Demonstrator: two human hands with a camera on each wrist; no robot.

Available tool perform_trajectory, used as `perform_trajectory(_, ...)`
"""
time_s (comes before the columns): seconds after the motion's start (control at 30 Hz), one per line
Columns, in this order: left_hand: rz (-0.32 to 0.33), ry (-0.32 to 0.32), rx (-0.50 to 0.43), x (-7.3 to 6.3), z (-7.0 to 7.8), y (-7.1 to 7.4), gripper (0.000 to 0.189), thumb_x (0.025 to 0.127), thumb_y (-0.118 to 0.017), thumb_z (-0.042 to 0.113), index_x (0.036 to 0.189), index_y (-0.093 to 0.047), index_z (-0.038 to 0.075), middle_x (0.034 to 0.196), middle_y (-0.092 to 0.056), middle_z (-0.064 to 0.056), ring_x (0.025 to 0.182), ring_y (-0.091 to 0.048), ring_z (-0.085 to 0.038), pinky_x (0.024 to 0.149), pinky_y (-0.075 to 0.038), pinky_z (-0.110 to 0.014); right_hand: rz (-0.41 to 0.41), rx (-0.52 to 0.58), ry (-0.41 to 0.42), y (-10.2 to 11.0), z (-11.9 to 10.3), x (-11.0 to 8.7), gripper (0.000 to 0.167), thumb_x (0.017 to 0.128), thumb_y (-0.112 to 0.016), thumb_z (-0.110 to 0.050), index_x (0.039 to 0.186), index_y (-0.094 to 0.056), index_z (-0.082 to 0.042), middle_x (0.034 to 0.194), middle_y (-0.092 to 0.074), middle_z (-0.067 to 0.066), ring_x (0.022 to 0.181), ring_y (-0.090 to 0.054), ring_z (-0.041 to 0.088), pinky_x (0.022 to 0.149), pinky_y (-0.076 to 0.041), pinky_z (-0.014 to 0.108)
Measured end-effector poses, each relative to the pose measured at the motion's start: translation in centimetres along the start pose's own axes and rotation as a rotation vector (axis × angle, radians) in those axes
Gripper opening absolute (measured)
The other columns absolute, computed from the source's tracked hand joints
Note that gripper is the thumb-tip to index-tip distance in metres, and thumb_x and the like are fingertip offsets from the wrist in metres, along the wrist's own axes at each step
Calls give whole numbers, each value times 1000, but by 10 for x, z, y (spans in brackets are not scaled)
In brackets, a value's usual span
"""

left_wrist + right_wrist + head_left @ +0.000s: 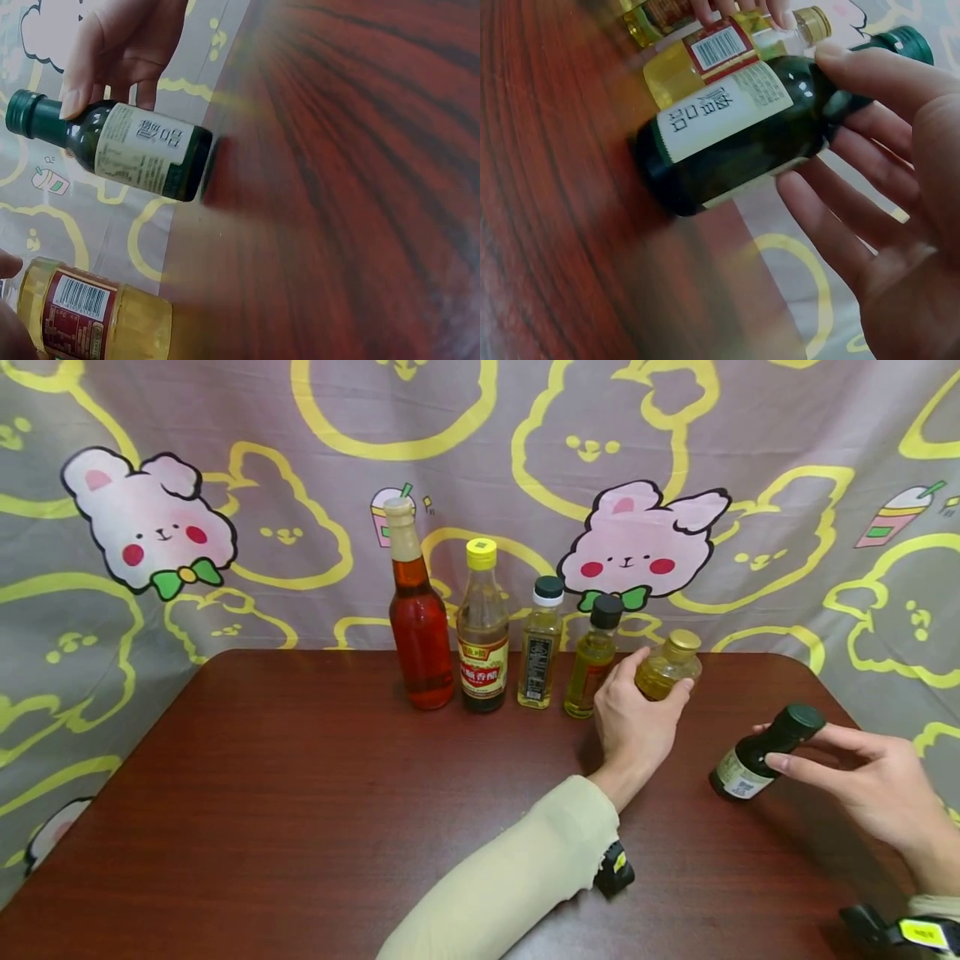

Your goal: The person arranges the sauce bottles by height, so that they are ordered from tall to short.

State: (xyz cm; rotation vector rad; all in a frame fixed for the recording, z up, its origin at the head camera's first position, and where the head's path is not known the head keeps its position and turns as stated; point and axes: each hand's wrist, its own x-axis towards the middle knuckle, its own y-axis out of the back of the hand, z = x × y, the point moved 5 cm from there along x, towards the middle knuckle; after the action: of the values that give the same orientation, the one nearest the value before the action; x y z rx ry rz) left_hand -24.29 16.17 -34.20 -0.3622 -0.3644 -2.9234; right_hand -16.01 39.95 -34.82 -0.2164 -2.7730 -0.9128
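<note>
My left hand (637,718) grips a gold-capped bottle of yellow oil (667,668) at the right end of a row of bottles. In the left wrist view that oil bottle (105,311) shows a red label with a barcode. My right hand (877,777) pinches a dark green bottle (765,756) near its neck, thumb on the near side. This bottle tilts, its green cap leaning right. In the right wrist view the dark bottle (727,127) partly covers the oil bottle behind it. A black-capped oil bottle (588,668) stands just left of my left hand.
Further left in the row stand a dark-capped square oil bottle (540,647), a yellow-capped vinegar bottle (482,635) and a tall bottle of red liquid (422,627). They stand on a brown wooden table (300,818), with a patterned cloth (262,552) hanging behind it.
</note>
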Motion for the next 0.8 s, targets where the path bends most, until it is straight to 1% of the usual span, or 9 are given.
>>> perform_trajectory(0.13, -12, 2, 9, -1, 0, 0, 54, 88, -88, 40, 137, -69, 29, 127, -75, 11, 119, -70, -10, 99, -57, -28, 114, -23, -107, 6, -1, 4, 34, 90, -86, -13, 122, -78, -6, 97, -78, -29, 90, -71, -14, 70, -51, 8)
perform_trajectory(0.23, -14, 3, 18, 0, 1, 1, 54, 87, -88, 40, 137, -69, 29, 127, -75, 11, 120, -69, -10, 100, -57, -28, 200, -58, -165, 8, -3, 8, 25, 88, -89, -23, 110, -82, -13, 82, -74, -33, 77, -66, -15, 63, -48, 9)
perform_trajectory(0.37, -15, 9, 29, 1, 0, 2, 54, 87, -88, 40, 137, -69, 30, 128, -75, 11, 121, -69, -10, 101, -57, -28, 283, -71, -216, 8, -4, 15, 23, 86, -91, -31, 102, -82, -16, 73, -70, -32, 71, -61, -13, 59, -46, 10)
perform_trajectory(0.43, -20, 10, 33, 1, 0, 2, 54, 87, -88, 41, 137, -69, 30, 128, -75, 12, 121, -69, -10, 101, -57, -29, 309, -59, -237, 7, -4, 17, 23, 84, -92, -32, 100, -82, -18, 71, -70, -32, 71, -60, -12, 59, -45, 11)
perform_trajectory(0.53, -27, 16, 33, 1, 0, 3, 54, 88, -87, 41, 138, -69, 30, 128, -74, 12, 121, -69, -10, 100, -57, -29, 329, -54, -250, 5, -5, 23, 21, 84, -92, -32, 100, -82, -22, 71, -68, -35, 71, -59, -14, 58, -45, 10)
perform_trajectory(0.6, -30, 22, 29, 1, 0, 3, 54, 88, -87, 41, 138, -69, 31, 128, -74, 12, 120, -69, -10, 100, -57, -30, 332, -50, -260, 2, -5, 27, 23, 84, -91, -33, 104, -82, -26, 72, -66, -39, 73, -60, -16, 59, -45, 9)
perform_trajectory(0.67, -27, 20, 34, 0, 0, 4, 54, 88, -87, 42, 138, -69, 31, 128, -74, 12, 120, -69, -10, 99, -58, -30, 330, -65, -275, -2, -4, 31, 30, 85, -90, -35, 112, -81, -24, 73, -64, -42, 75, -59, -17, 60, -45, 10)
perform_trajectory(0.73, -26, 17, 41, 0, 0, 4, 54, 88, -87, 43, 137, -69, 31, 128, -74, 13, 119, -69, -10, 99, -58, -29, 324, -74, -307, -5, -3, 34, 42, 85, -90, -39, 121, -80, -19, 72, -62, -44, 79, -57, -16, 61, -44, 10)
perform_trajectory(0.8, -28, 15, 46, 0, 0, 4, 54, 88, -87, 43, 138, -69, 31, 128, -75, 12, 119, -69, -10, 99, -58, -29, 316, -92, -335, -8, -1, 36, 51, 86, -88, -43, 127, -77, -14, 72, -60, -46, 83, -55, -13, 62, -44, 12)
